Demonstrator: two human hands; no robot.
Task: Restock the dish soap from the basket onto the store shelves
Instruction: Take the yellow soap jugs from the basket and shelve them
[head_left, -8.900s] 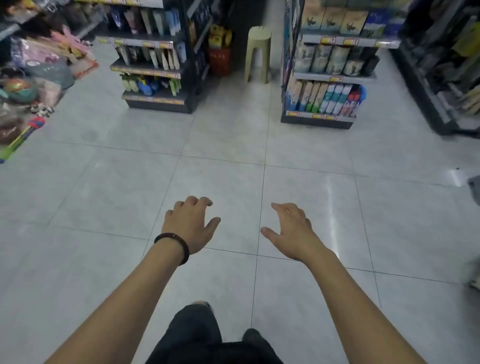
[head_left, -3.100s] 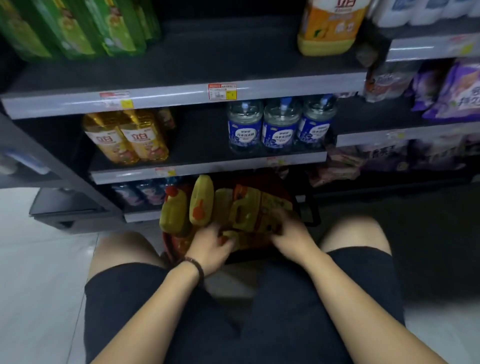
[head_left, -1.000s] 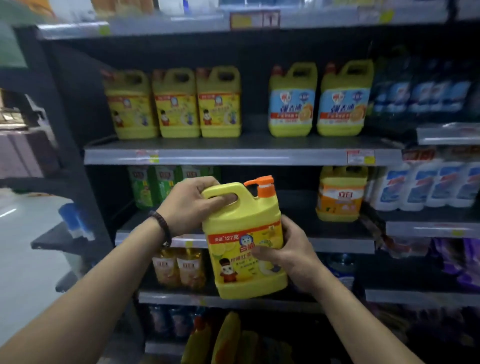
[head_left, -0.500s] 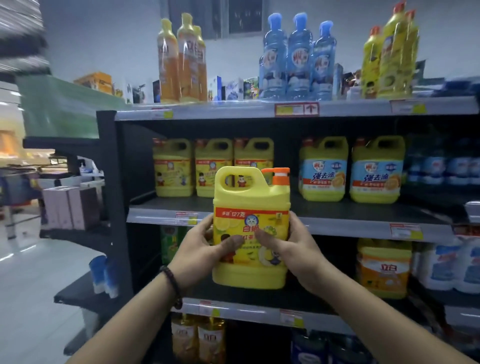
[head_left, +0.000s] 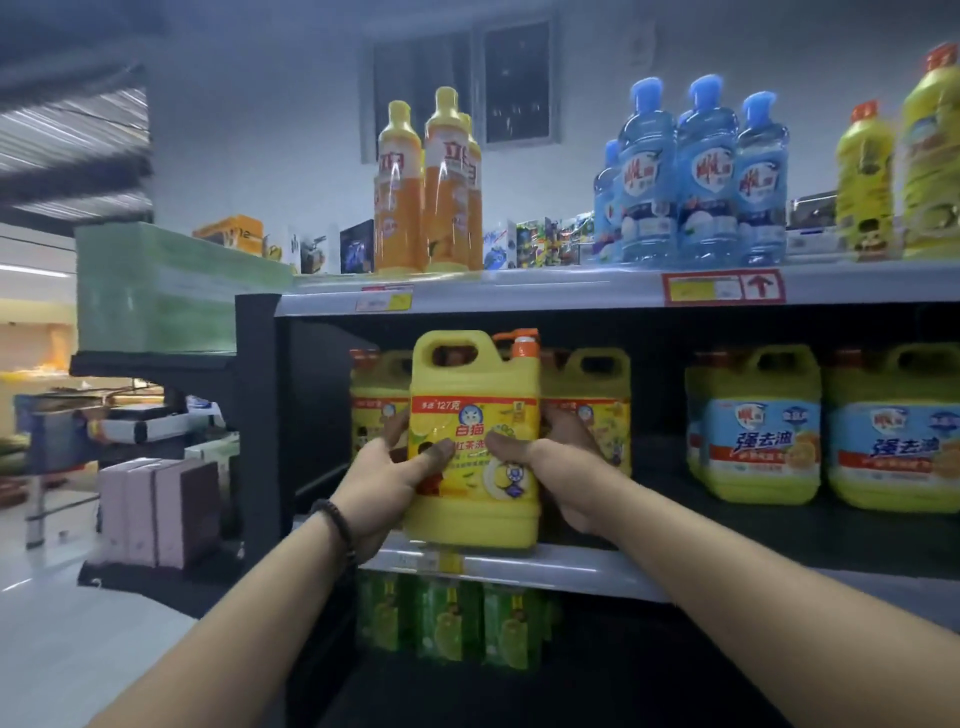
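At shelf (head_left: 571, 571), 1 soap jug (head_left: 470, 514), 2 hands (head_left: 382, 486) (head_left: 569, 470)

Two bare forearms, the left forearm (head_left: 249, 623) and the right forearm (head_left: 753, 587), fill the lower part of the view, uncovered along all their visible length. Each ends in a bare hand: left hand (head_left: 387, 483), right hand (head_left: 563, 467). A dark bracelet (head_left: 335, 525) circles the left wrist (beaded or braided, too blurred to tell).
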